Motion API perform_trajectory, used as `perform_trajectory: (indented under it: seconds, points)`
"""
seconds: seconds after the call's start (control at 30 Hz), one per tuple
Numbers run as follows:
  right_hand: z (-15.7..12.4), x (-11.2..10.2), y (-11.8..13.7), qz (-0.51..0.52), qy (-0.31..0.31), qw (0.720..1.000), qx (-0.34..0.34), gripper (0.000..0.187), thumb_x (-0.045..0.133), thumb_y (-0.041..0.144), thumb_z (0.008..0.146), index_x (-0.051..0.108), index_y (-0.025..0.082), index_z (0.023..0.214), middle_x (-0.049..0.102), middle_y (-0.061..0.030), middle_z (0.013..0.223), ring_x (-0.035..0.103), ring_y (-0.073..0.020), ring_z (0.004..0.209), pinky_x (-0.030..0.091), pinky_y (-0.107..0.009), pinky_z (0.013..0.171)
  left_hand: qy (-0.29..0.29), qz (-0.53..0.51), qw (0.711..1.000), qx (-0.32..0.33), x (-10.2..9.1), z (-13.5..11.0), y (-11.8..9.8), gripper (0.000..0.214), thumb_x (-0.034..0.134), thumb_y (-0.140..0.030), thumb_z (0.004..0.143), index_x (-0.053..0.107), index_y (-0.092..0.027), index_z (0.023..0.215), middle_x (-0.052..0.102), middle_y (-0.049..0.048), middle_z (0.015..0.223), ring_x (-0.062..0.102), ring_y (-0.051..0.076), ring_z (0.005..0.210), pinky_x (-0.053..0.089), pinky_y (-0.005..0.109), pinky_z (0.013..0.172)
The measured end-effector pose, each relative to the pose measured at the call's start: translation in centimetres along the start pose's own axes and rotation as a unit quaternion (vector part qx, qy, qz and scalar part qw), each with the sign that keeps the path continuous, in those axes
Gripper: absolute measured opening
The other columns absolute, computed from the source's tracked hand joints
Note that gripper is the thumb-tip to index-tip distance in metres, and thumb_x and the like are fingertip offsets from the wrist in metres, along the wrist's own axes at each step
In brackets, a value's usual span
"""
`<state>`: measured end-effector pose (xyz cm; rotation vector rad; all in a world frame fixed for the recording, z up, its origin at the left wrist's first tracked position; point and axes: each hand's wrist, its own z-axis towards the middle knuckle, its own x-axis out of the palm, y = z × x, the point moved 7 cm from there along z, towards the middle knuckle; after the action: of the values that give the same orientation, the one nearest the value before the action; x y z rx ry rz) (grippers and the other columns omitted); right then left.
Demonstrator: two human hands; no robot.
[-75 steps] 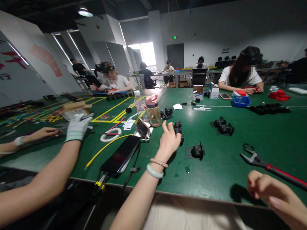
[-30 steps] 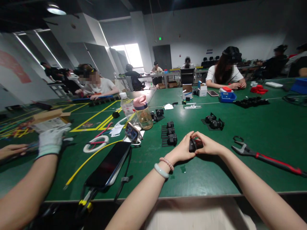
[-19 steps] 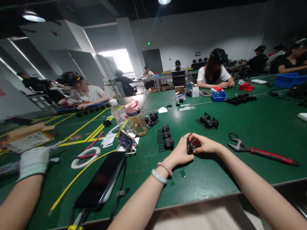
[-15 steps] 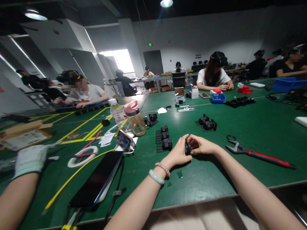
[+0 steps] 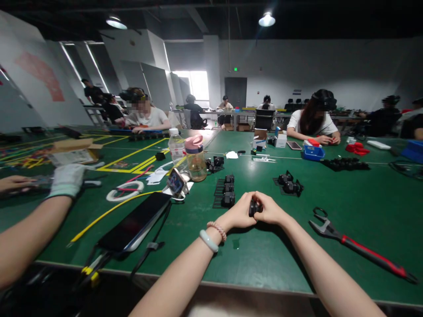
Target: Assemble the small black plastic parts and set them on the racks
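Note:
Just in front of me, above the green table (image 5: 238, 273), my two hands meet around a small black plastic part (image 5: 254, 208). My left hand (image 5: 240, 211), with a bead bracelet and a pale bangle at the wrist, grips it from the left. Fingers of my right hand (image 5: 270, 209) are curled onto its other side. Much of the part is hidden by the fingers, so its exact kind cannot be told. Left of my hands, black block-shaped parts (image 5: 228, 192) stand in a row on a slotted black piece. More black parts (image 5: 291, 183) lie beyond my right hand.
Large red-handled pliers (image 5: 360, 248) lie to the right. At left are a large phone (image 5: 135, 222), a propped small phone (image 5: 176, 181), a yellow cable (image 5: 112, 209) and a pink-lidded bottle (image 5: 196, 163). A neighbour's gloved hand (image 5: 68, 179) works at far left. Others sit across the table.
My view has turned left and levelled. The right hand's fingers have closed in on the black part, and both hands are nearer together. The neighbour's other hand has come into view.

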<state>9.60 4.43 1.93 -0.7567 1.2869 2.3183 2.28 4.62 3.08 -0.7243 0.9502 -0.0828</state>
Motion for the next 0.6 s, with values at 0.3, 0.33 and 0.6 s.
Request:
perform_trajectory:
  seconds: [0.3, 0.33, 0.6]
  points:
    - [0.0, 0.3, -0.7, 0.017, -0.013, 1.0, 0.004, 0.03, 0.05, 0.013, 0.05, 0.044, 0.016, 0.08, 0.04, 0.004, 0.067, 0.035, -0.0083, 0.059, 0.028, -0.019, 0.051, -0.027, 0.078, 0.996, 0.022, -1.3, -1.0, -1.6, 0.07, 0.049, -0.009, 0.054, 0.026, -0.015, 0.119, 0.033, 0.0093, 0.119, 0.03, 0.022, 0.112, 0.027, 0.037, 0.098]
    - [0.0, 0.4, -0.9, 0.021, -0.016, 1.0, 0.009, 0.028, 0.05, 0.014, 0.051, 0.043, 0.016, 0.078, 0.039, 0.0044, 0.065, 0.034, -0.0078, 0.057, 0.027, -0.019, 0.051, -0.039, 0.107, 0.993, 0.029, -1.9, -1.2, -2.0, 0.069, 0.048, -0.009, 0.055, 0.026, -0.015, 0.12, 0.03, 0.0095, 0.123, 0.026, 0.023, 0.116, 0.024, 0.038, 0.1]
    - [-0.3, 0.6, -1.5, 0.025, -0.02, 0.999, 0.038, 0.024, 0.05, 0.017, 0.052, 0.04, 0.018, 0.073, 0.037, 0.006, 0.063, 0.033, -0.0068, 0.057, 0.026, -0.018, 0.05, -0.173, 0.321, 0.928, -0.077, -5.9, -2.1, 1.2, 0.038, 0.045, -0.02, 0.069, 0.046, -0.018, 0.108, 0.036, 0.0082, 0.122, 0.017, 0.026, 0.121, 0.022, 0.043, 0.099]
